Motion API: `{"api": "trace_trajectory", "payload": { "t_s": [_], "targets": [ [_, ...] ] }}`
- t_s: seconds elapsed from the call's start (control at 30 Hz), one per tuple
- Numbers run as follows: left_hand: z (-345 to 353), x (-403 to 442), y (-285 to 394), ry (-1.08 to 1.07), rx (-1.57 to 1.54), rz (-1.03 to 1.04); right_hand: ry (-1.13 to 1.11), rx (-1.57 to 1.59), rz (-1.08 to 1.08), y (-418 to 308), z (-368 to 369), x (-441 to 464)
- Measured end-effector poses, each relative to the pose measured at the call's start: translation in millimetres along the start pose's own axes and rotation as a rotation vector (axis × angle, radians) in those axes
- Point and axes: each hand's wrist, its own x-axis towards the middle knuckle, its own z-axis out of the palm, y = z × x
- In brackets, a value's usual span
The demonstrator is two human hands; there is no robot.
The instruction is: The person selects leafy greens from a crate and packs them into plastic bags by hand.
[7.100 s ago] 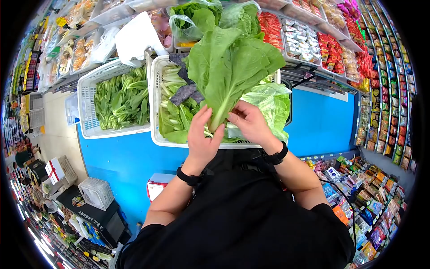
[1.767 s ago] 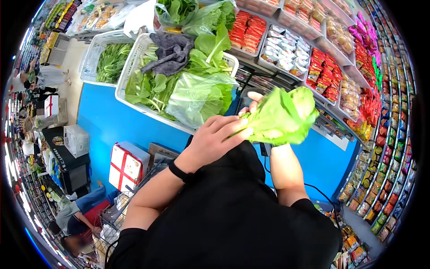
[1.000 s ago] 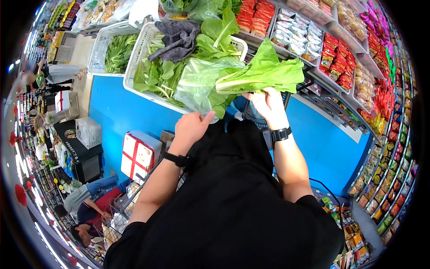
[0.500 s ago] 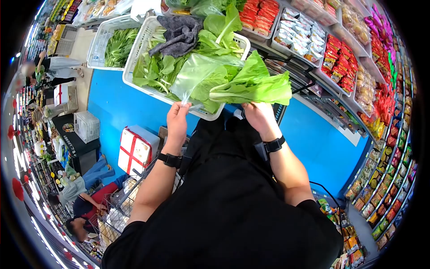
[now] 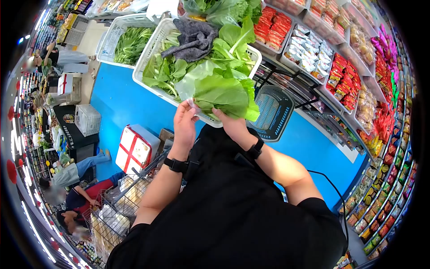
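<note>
- My left hand pinches the clear bag by its near edge.
- My right hand grips the leafy greens above the white basket.
- Leaves spread beyond both hands, against the bag.

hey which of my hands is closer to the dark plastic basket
Your right. The right hand is just left of the dark plastic basket, its fingers at the leafy greens; the left hand is farther left, pinching the clear bag.
</note>
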Motion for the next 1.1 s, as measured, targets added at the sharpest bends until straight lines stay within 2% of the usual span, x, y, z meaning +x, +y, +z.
{"api": "trace_trajectory", "payload": {
  "t_s": [0.03, 0.1, 0.13, 0.27, 0.33, 0.37, 0.43, 0.47, 0.5, 0.57, 0.6, 0.63, 0.73, 0.77, 0.83, 0.87, 0.97, 1.0, 1.03, 1.1],
  "targets": [
    [0, 0, 2, 0.001, -0.003, 0.004, -0.004, -0.003, -0.002, 6, -4, 1],
    [-1, -1, 9, 0.051, 0.012, -0.025, -0.085, -0.308, -0.206, 18, -15, 5],
    [-3, 0, 9, 0.055, 0.010, -0.019, -0.060, -0.485, -0.403, 17, -18, 7],
    [-4, -2, 6, -0.023, 0.060, -0.021, -0.026, -0.595, -0.333, 24, -19, 13],
    [1, -4, 9, -0.053, 0.153, -0.002, 0.064, -0.292, -0.096, 19, -14, 14],
    [5, -4, 9, -0.038, 0.148, 0.010, 0.044, -0.295, -0.100, 21, -15, 15],
    [15, -4, 6, -0.182, 0.150, 0.138, 0.078, -0.263, -0.156, 29, -19, 18],
    [22, -2, 4, -0.162, 0.147, 0.149, 0.009, -0.393, -0.269, 35, -14, 18],
    [30, -1, 3, -0.154, 0.133, 0.131, -0.010, -0.392, -0.266, 31, -12, 15],
    [32, 1, 6, -0.139, 0.115, 0.124, -0.159, -0.757, -0.354, 12, -16, 16],
    [32, 4, 8, -0.115, 0.138, 0.136, -0.214, -0.542, -0.147, 4, -20, 22],
    [32, 6, 10, -0.093, 0.159, 0.147, -0.220, -0.548, -0.151, -8, -28, 27],
    [20, 5, 18, -0.034, 0.145, 0.100, -0.641, -0.316, -0.010, -52, -62, 35],
    [15, 5, 19, -0.037, 0.140, 0.096, -0.642, -0.175, 0.123, -54, -76, 37],
    [9, 3, 20, -0.029, 0.096, 0.079, -0.465, 0.237, 0.263, -60, -85, 35],
    [8, 4, 20, -0.024, 0.072, 0.075, -0.468, 0.353, 0.242, -56, -91, 38],
    [4, 2, 21, -0.048, 0.057, 0.070, -0.460, 0.429, 0.271, -63, -78, 48],
    [2, 1, 21, -0.050, 0.055, 0.069, -0.463, 0.140, 0.117, -61, -72, 55],
    [0, 1, 21, -0.064, 0.055, 0.046, -0.462, 0.138, 0.116, -67, -64, 59],
    [-3, 1, 22, -0.084, 0.053, 0.021, -0.511, -0.102, 0.183, -84, -48, 63]
  ]
}}
